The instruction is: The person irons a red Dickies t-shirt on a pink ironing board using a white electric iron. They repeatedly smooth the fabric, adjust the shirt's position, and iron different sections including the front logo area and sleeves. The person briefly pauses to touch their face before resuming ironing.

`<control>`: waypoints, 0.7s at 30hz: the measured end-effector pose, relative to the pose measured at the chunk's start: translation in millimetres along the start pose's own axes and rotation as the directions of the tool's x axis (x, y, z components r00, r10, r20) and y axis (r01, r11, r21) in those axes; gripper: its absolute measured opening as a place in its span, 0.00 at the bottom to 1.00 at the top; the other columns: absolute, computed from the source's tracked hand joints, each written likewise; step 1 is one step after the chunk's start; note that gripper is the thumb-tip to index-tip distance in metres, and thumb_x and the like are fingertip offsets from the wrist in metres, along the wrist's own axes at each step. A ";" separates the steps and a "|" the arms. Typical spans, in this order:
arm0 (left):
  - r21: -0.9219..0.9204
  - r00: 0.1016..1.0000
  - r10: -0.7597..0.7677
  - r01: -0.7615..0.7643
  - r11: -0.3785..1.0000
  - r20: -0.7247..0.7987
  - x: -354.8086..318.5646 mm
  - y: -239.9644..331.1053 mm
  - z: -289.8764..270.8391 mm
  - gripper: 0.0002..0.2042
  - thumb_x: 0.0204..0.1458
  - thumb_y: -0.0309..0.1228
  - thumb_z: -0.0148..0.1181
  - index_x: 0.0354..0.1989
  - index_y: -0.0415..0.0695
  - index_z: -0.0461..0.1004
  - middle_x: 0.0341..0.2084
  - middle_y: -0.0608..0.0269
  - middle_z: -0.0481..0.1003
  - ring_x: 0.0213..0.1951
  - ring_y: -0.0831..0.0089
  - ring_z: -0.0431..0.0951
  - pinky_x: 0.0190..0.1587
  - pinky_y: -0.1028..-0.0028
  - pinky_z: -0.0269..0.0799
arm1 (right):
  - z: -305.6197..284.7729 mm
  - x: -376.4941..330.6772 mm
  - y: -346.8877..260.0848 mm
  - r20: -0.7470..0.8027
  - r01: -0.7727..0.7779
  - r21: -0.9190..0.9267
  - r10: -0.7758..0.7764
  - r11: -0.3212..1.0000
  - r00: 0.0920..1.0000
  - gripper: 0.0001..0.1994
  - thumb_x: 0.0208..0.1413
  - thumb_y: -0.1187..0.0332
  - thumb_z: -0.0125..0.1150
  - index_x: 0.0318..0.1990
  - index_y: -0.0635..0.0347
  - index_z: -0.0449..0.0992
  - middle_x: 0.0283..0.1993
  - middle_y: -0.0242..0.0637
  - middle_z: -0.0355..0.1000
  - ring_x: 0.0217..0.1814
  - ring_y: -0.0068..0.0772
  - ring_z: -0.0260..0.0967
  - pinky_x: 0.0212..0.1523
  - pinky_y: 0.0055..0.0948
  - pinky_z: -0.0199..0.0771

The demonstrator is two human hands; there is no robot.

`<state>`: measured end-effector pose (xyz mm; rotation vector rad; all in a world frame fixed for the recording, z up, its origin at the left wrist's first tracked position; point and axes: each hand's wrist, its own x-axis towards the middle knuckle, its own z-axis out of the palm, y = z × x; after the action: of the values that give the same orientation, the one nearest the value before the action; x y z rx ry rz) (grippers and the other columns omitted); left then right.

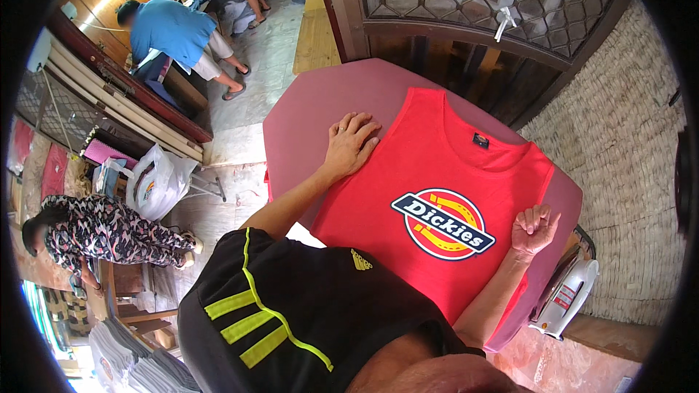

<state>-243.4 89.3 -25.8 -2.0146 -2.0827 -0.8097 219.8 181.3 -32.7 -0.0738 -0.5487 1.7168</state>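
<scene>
A red sleeveless shirt (364, 204) lies spread face up on a padded table with a mauve cover (313, 91). Its chest bears a round yellow, white and navy printed emblem (444, 224), and a small black label shows inside the neckline. My left hand (351, 144) rests flat beside the shirt's left shoulder, fingers spread and holding nothing. Over the opposite side, near the armhole, is my right hand (534, 228), palm up with its fingers curled in and one finger sticking out. Nothing shows in its grasp.
A white clothes iron (566, 292) stands at the table's right edge. Beyond the table is a brown metal-mesh gate (466, 25). At left, one person bends in patterned clothes (109, 233) near a white plastic bag (160, 182); farther back, another in blue (171, 33) leans over.
</scene>
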 end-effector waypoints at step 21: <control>-0.011 1.000 -0.012 0.012 1.000 0.006 -1.8 4.2 -3.5 0.17 0.62 0.41 0.53 0.57 0.55 0.74 0.62 0.62 0.66 0.66 0.55 0.59 0.64 0.50 0.53 | 3.1 -0.2 0.0 -0.012 -0.001 -0.016 0.001 1.000 1.000 0.21 0.69 0.50 0.48 0.33 0.58 0.71 0.17 0.25 0.52 0.15 0.19 0.47 0.19 0.22 0.50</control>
<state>-240.1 86.0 -22.5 -2.0143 -2.0993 -0.8201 218.9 180.1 -30.0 -0.0954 -0.5535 1.7124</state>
